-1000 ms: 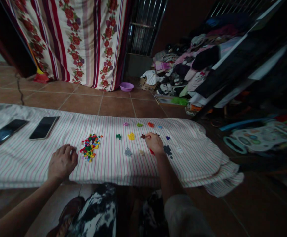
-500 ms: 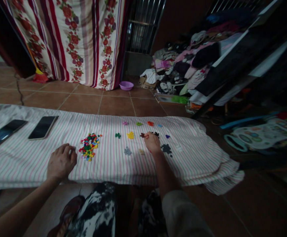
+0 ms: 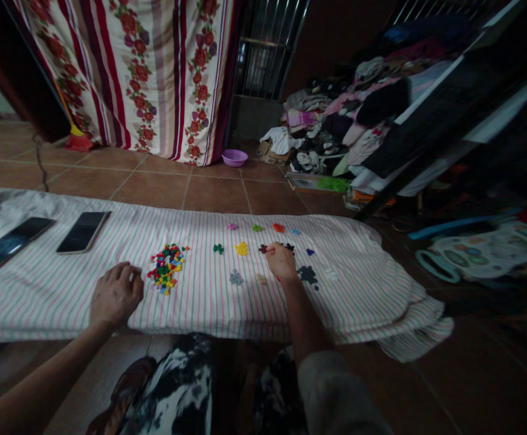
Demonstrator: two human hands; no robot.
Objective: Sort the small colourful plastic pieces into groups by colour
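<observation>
The cloth-draped counter lies beneath the left hand, loosely curled, its grip indiscernible. The right hand has bent fingers; whether they grasp a piece cannot be told. A multicoloured pile lies at the left hand's two o'clock, brown pieces at the right's ten.

Right hand extended forward, fingers pinched; left hand palm down, fingers loosely bent
</observation>
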